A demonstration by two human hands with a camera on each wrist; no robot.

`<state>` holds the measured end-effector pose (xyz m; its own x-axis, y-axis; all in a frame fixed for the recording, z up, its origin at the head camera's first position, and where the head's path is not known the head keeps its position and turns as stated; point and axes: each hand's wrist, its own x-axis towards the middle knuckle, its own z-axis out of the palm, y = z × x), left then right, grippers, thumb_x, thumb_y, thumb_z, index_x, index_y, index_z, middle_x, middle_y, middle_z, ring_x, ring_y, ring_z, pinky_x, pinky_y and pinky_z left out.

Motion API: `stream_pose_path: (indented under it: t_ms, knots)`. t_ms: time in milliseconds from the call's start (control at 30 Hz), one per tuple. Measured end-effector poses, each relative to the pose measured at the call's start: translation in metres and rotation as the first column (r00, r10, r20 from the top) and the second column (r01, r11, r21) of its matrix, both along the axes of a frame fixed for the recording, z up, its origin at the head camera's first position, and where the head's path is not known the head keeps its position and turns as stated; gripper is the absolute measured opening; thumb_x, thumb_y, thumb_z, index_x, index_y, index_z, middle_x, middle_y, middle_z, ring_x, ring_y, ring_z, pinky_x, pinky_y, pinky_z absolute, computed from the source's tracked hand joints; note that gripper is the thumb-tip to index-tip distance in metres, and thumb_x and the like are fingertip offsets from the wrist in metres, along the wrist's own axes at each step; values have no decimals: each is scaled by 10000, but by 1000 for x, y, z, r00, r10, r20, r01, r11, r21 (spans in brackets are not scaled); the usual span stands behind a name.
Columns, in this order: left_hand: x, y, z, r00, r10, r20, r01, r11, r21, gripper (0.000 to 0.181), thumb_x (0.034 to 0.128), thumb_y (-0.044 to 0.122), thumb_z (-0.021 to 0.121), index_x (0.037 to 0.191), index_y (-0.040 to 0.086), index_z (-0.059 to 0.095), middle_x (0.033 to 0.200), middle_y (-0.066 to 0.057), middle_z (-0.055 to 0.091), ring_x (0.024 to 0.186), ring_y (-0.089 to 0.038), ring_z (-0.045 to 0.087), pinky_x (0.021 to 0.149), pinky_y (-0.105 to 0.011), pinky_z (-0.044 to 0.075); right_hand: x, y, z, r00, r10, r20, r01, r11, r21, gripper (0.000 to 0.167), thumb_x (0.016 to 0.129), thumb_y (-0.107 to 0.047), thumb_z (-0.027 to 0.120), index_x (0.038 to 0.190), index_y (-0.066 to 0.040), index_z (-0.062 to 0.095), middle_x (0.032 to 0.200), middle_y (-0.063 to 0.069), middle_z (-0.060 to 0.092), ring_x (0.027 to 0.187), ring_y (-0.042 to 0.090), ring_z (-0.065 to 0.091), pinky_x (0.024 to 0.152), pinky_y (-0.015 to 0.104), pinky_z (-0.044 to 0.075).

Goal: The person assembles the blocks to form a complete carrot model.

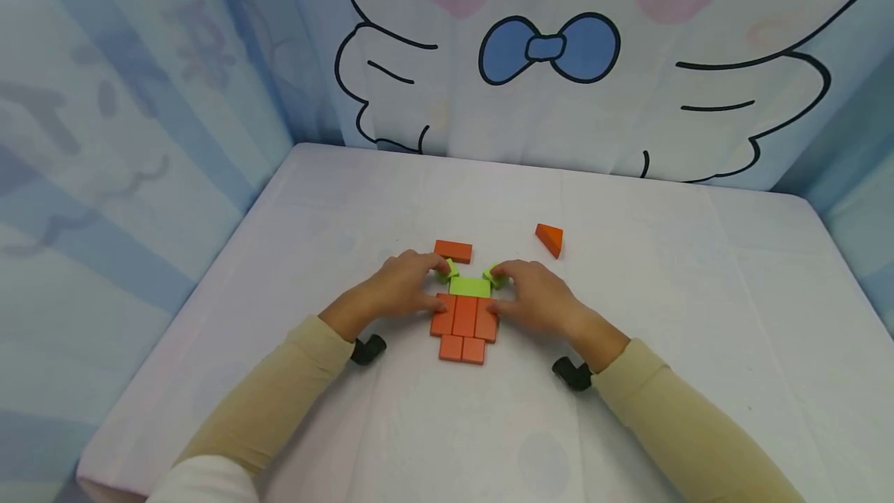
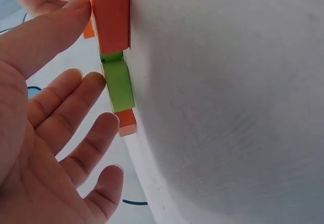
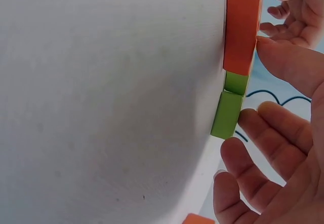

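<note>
Flat on the table lies a figure of wooden blocks: orange upright blocks (image 1: 465,318) side by side, smaller orange blocks (image 1: 462,348) below them, and a green block (image 1: 470,287) above. My left hand (image 1: 398,286) touches the tilted left green block (image 2: 119,86) with its fingertips, its thumb against the left orange block (image 2: 111,19). From the other side, my right hand (image 1: 541,295) has fingertips on the right green block (image 3: 227,114) and its thumb on the right orange block (image 3: 243,29). Fingers partly hide both outer green blocks in the head view.
An orange rectangular block (image 1: 453,250) lies just behind the left green block. Farther back to the right is an orange triangular block (image 1: 550,239). The pale cloth-covered table (image 1: 670,270) ends at a printed curtain (image 1: 594,123); black camera mounts (image 1: 573,373) jut from both wrists.
</note>
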<state>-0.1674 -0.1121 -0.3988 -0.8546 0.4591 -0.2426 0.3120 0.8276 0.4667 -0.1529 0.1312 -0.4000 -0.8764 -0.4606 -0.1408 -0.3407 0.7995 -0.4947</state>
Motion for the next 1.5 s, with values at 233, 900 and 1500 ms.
stream_pose_path:
  t_ms: [233,900,1500]
  knots:
    - [-16,-2,1,996,57,-63,-54,997,50,451,923,275,751,1328,139,606,1256,-21,606,1190,-238,494,1008,-428,428,0,-3,0,1000,7,11,-7,1000,15,523,915,-290,749,1338,-24,592,1283,100,626,1242,318,533,1061,478,395]
    - [-60,-2,-4,990,102,-101,-106,993,-41,333,972,175,670,1298,123,630,1255,-36,630,1141,-243,493,1017,-422,395,3,-5,6,1000,-14,18,14,1000,25,528,916,-298,750,1345,-33,591,1296,98,620,1246,317,527,1062,478,394]
    - [-40,-15,18,988,118,-96,-105,985,136,333,901,214,770,1196,107,657,1181,-74,595,1116,-253,505,973,-423,445,2,-3,6,1000,-8,5,8,1000,25,527,915,-295,752,1339,-29,590,1286,94,624,1231,310,538,1049,468,408]
